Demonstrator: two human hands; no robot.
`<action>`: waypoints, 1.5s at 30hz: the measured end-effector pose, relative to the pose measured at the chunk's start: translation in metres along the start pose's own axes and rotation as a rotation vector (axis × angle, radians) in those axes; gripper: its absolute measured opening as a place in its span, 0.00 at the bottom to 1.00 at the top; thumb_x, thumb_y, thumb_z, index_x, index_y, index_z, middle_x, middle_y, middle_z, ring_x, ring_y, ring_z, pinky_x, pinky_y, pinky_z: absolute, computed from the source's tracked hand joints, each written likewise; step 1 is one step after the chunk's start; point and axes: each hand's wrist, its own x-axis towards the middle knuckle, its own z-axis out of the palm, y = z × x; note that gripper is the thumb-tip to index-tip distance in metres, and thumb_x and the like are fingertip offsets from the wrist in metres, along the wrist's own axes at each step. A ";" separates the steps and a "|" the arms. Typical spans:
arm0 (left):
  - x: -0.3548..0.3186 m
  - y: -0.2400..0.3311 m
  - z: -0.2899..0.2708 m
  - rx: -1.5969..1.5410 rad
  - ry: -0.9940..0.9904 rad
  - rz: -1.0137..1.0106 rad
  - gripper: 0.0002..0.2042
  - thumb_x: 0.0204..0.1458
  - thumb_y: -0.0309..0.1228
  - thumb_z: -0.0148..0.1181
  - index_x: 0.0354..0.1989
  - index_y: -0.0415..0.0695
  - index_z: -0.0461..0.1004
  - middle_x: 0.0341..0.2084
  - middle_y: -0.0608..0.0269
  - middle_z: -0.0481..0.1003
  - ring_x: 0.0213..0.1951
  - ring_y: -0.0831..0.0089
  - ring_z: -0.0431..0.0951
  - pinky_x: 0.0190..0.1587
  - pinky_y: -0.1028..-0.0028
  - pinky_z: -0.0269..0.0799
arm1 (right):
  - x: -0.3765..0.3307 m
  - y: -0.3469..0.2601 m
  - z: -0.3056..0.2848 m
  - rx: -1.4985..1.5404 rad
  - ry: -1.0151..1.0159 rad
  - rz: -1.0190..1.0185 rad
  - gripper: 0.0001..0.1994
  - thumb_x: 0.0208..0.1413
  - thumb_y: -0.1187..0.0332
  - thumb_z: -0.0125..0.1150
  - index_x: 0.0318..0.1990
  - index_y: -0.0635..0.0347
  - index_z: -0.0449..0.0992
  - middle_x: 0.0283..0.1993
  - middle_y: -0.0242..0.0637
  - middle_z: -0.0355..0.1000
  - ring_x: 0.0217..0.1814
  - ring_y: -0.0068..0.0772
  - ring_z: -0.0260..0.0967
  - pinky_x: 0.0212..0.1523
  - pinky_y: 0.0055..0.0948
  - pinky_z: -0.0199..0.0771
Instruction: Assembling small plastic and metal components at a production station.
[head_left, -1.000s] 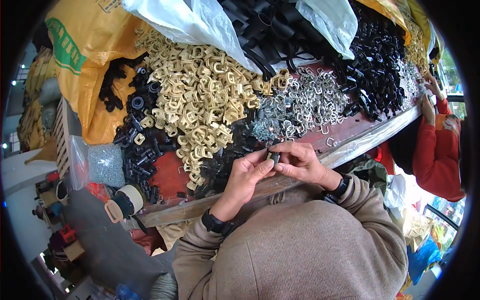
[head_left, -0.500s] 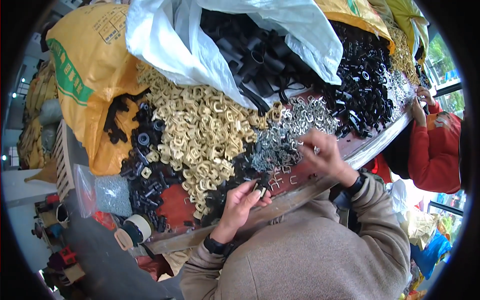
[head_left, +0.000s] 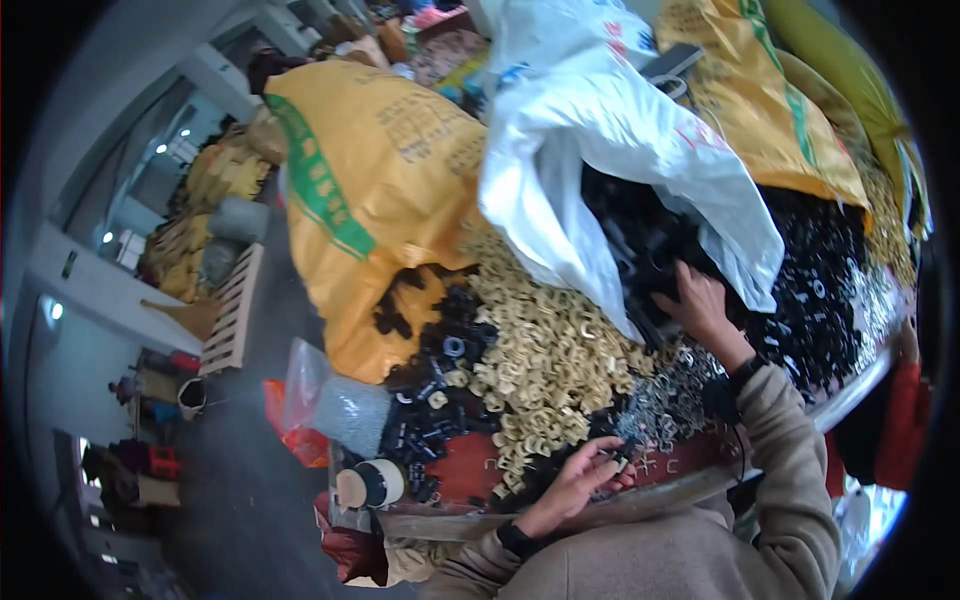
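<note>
Right hand (head_left: 697,300) outstretched into black parts (head_left: 650,250).

Grey concrete floor (head_left: 235,470) runs along the left, dim and cluttered. A slatted wooden pallet (head_left: 233,312) leans upright near stacked yellowish sacks (head_left: 205,215); pale pillars (head_left: 215,75) and a pale wall (head_left: 75,290) carry small bright ceiling and wall lamps (head_left: 160,147). Small red and dark items (head_left: 150,465) sit along the floor's far left edge, too small to tell apart.

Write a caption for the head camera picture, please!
Right hand reaches into black parts under a white bag; left hand pinches a small piece.
</note>
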 end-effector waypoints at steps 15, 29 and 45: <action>-0.011 -0.007 -0.008 -0.114 -0.024 0.036 0.16 0.49 0.31 0.48 0.44 0.37 0.60 0.36 0.57 0.69 0.36 0.73 0.71 0.36 0.81 0.67 | -0.113 -0.008 -0.058 0.616 -0.097 -0.193 0.16 0.27 0.68 0.59 0.27 0.63 0.65 0.22 0.40 0.60 0.24 0.38 0.59 0.25 0.29 0.61; 0.003 0.004 0.000 0.007 -0.071 -0.044 0.15 0.48 0.32 0.50 0.43 0.38 0.63 0.23 0.72 0.65 0.24 0.86 0.64 0.26 0.87 0.61 | -0.139 -0.042 -0.066 0.881 -0.484 -0.432 0.20 0.34 0.64 0.64 0.37 0.63 0.69 0.28 0.42 0.64 0.28 0.40 0.65 0.28 0.27 0.66; -0.003 -0.004 0.006 0.145 -0.138 -0.011 0.14 0.48 0.32 0.51 0.42 0.38 0.65 0.22 0.71 0.67 0.23 0.86 0.64 0.25 0.86 0.62 | -0.157 -0.054 -0.081 0.784 -0.522 -0.459 0.21 0.34 0.66 0.63 0.40 0.61 0.68 0.31 0.41 0.64 0.29 0.41 0.66 0.29 0.30 0.67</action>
